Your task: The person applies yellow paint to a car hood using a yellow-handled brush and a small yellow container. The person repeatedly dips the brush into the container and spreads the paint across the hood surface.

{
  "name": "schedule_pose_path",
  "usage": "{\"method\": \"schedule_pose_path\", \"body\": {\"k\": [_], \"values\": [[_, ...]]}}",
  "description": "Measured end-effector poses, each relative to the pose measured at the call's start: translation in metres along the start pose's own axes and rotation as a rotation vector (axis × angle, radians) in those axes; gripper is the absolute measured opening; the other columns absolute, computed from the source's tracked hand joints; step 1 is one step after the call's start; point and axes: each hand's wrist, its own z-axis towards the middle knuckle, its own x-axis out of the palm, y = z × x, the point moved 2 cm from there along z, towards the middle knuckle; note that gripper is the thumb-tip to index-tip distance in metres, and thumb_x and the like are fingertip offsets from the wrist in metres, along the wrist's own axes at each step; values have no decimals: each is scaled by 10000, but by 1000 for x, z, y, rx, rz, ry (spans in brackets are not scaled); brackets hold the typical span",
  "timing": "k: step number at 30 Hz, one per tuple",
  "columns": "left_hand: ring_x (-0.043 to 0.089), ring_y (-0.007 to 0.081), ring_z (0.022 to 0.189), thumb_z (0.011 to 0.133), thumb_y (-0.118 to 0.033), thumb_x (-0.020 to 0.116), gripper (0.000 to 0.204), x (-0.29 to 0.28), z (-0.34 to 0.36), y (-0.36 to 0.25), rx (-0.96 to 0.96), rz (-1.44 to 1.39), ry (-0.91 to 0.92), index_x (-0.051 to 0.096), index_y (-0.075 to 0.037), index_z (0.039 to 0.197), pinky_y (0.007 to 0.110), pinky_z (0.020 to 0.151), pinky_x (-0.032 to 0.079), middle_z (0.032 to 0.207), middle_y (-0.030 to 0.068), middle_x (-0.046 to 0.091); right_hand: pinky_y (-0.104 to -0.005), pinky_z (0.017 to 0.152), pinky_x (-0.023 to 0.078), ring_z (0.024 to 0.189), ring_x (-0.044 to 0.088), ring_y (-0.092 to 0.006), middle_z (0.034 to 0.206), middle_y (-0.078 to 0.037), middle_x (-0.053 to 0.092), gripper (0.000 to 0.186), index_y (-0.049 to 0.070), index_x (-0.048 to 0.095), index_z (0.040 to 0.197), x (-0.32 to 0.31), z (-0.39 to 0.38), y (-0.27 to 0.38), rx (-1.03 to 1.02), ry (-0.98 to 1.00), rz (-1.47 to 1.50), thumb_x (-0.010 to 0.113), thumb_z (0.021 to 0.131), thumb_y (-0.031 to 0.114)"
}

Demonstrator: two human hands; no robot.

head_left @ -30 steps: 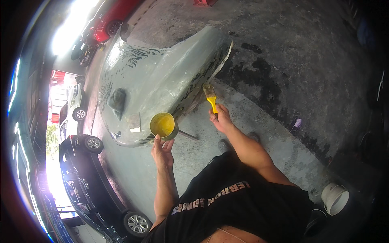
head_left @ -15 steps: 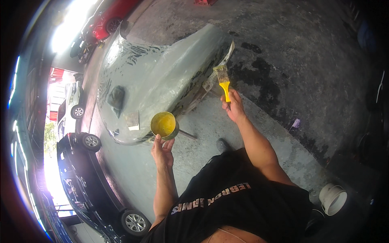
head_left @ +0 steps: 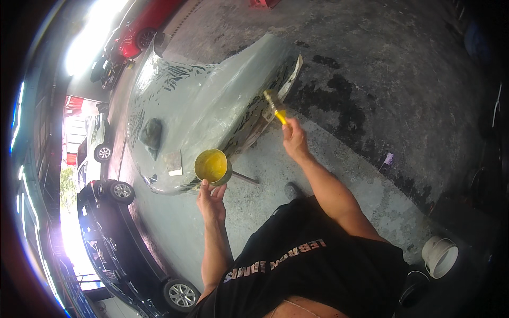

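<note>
In my left hand [head_left: 213,200] is a round can [head_left: 212,166], tilted so that the yellow stuff inside shows; my fingers grip its lower side. My right hand [head_left: 295,139] is closed round the yellow handle of a paintbrush [head_left: 275,107]. The brush's bristles are at the right edge of a large grey-green curved panel [head_left: 212,90]; whether they touch it I cannot tell. On the panel rest a dark crumpled cloth [head_left: 152,134] and a flat scraper-like piece [head_left: 174,162] with a white edge. A pale strip [head_left: 293,77] sticks out along the panel's right edge.
A bar [head_left: 245,178] juts out below the panel. White buckets [head_left: 442,258] stand at the lower right. A black car [head_left: 124,246] and a white car [head_left: 95,139] are on the left, a red car [head_left: 151,24] at the top. Dark stains mark the concrete floor [head_left: 382,100].
My right hand has moved left with the paintbrush, bringing the bristles over to the panel's right edge. The can in my left hand has shifted only slightly.
</note>
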Motion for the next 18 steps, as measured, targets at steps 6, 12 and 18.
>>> {"method": "schedule_pose_path", "body": {"k": [6, 12, 18], "values": [[719, 343, 1025, 1001, -312, 705, 491, 1, 3, 0, -7, 6, 14, 553, 71, 1270, 462, 968, 602, 1103, 184, 704, -491, 793, 543, 966, 694, -458, 995, -245, 697, 184, 37, 572, 1160, -20, 61, 4, 21, -95, -61, 629, 1016, 137], [709, 280, 1063, 1044, -335, 645, 434, 2, 5, 0, -11, 28, 54, 570, 4, 1305, 428, 941, 612, 1214, 140, 692, -469, 837, 540, 1003, 695, -440, 1041, -231, 703, 214, 52, 589, 1179, -11, 32, -8, 11, 51, -67, 636, 1007, 171], [704, 277, 1068, 1052, -317, 634, 403, 5, 5, 0, -10, 11, 53, 568, 5, 1284, 418, 929, 618, 1187, 136, 691, -466, 815, 536, 995, 704, -406, 1033, -207, 710, 214, 68, 608, 1174, -34, 104, -6, 85, -153, -60, 646, 1005, 194]]}}
